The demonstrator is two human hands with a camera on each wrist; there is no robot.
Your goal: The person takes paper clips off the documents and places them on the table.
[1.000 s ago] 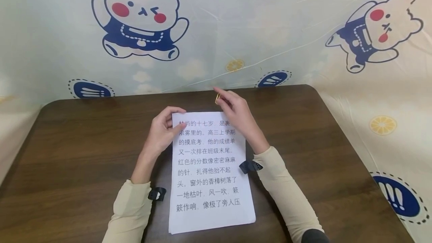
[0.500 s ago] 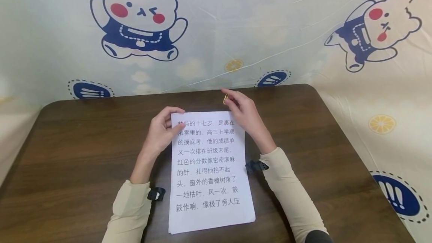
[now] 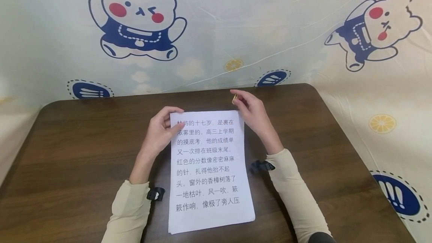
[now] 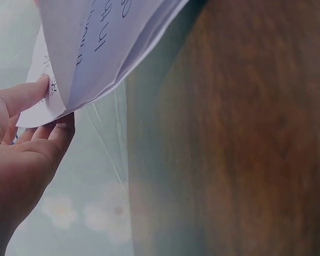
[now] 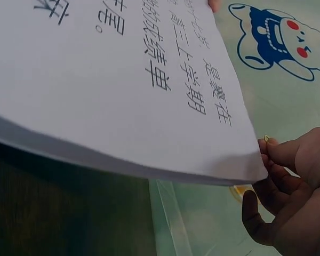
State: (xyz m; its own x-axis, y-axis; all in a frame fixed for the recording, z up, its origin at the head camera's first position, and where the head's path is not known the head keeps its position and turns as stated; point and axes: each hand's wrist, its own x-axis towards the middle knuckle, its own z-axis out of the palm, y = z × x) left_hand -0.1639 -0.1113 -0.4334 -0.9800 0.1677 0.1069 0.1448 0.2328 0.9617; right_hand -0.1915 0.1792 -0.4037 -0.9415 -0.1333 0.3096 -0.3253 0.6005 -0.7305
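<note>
A stack of white printed paper point(image 3: 207, 168) is raised at its top end, as both wrist views show. My left hand point(image 3: 162, 130) grips its upper left corner. The thumb point(image 4: 29, 96) lies on the printed face and the fingers point(image 4: 56, 136) are behind. My right hand point(image 3: 253, 111) is at the upper right corner, pinching a small gold paper clip point(image 3: 234, 98) between thumb and index finger. The clip's looped end point(image 5: 266, 138) shows just past the thumb tip in the right wrist view; the rest is hidden. The other right fingers point(image 5: 256, 216) curl loosely by the corner.
A dark brown wooden table point(image 3: 84, 153) lies beneath the paper and extends to both sides. Behind it hangs a pale curtain point(image 3: 216, 29) printed with cartoon bears, meeting the table's back edge. Black bands point(image 3: 156, 194) are worn at both wrists.
My right hand has moved right along the paper's top edge to the right corner, carrying the paper clip. The left hand keeps its grip on the left corner.
</note>
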